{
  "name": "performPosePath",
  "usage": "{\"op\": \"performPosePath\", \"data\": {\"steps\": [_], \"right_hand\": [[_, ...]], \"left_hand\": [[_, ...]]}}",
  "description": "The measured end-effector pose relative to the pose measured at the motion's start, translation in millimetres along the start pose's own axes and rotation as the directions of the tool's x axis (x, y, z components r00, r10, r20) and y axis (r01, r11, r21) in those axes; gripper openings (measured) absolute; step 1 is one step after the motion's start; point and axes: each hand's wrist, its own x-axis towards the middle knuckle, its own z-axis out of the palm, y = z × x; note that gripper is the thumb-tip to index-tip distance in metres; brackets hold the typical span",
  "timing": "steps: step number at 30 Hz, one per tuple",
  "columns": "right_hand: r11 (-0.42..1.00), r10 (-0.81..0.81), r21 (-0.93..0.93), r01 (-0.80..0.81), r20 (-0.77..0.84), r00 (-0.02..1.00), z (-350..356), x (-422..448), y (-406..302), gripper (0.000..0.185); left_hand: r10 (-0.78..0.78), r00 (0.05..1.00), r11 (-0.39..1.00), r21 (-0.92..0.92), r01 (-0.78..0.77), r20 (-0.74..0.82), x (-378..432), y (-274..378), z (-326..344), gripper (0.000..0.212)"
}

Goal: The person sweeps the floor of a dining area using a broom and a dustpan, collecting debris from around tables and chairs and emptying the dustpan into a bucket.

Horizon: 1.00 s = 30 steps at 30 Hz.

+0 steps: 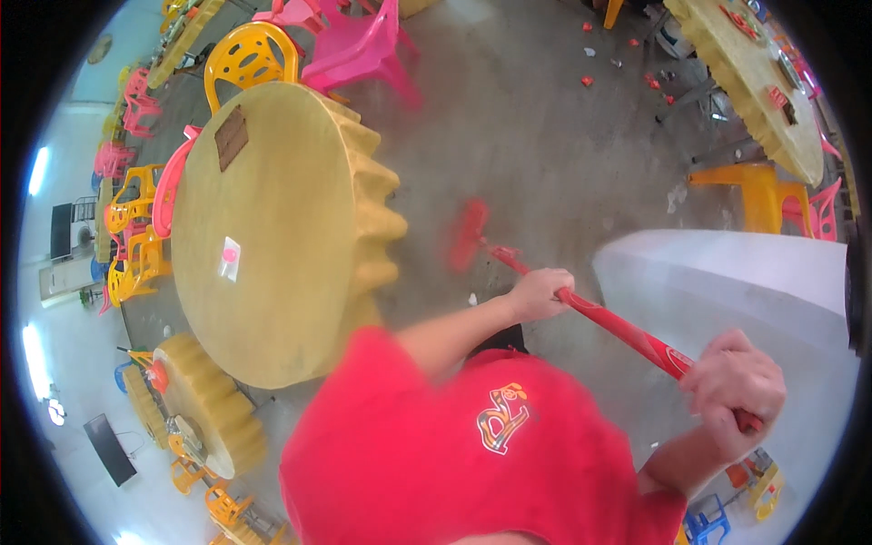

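A broom with a red handle [616, 325] slants across the space before me. My left hand [543, 294] grips it partway down the shaft. Higher up, my right hand [739, 392] is closed around the handle close to its top end. The red broom head [469, 235] is blurred and sits low over the grey concrete floor [518, 150], left of the lower end of the shaft. Whether its bristles touch the floor, I cannot tell. Small white scraps [473, 298] lie near the broom.
A round table with a yellowish cloth [293, 204] stands to the left. A pink plastic chair [361, 48] and yellow chair [252, 61] are beyond it. At right are a white pillar or wall [722, 272], a yellow stool [759, 191] and another table [756, 75]. Red litter [587, 81] dots the floor.
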Motion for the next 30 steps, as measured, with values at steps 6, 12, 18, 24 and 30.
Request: {"op": "performPosePath", "data": {"steps": [6, 12, 18, 24, 30], "right_hand": [[0.937, -0.314, 0.165, 0.309, 0.003, 0.949, -22.7, -56.9, 0.6, 0.029], [0.949, 0.024, 0.301, 0.091, -0.356, 0.934, 25.7, -131.8, -4.3, 0.027], [0.943, 0.252, 0.295, -0.156, -0.325, 0.911, 65.3, -264.2, 2.7, 0.009], [0.931, 0.348, 0.132, -0.340, -0.598, 0.722, 59.2, -451.7, -59.5, 0.012], [0.964, 0.148, -0.015, -0.267, -0.800, 0.581, 27.9, -610.8, -147.4, 0.019]], "left_hand": [[-0.036, 0.995, 0.999, 0.007, 0.036, 0.095, -29.9, 35.9, 43.1, 0.025], [-0.109, 0.994, 0.968, 0.223, 0.112, -0.024, -79.3, 54.0, 57.6, 0.037], [-0.046, 0.999, 0.941, 0.335, 0.053, -0.029, -143.4, 10.5, 136.6, 0.037], [0.113, 0.965, 0.954, 0.244, -0.172, 0.235, -164.0, 53.8, 293.4, 0.029], [0.355, 0.814, 0.923, -0.035, -0.382, 0.461, -195.6, 158.8, 459.8, 0.032]]}}
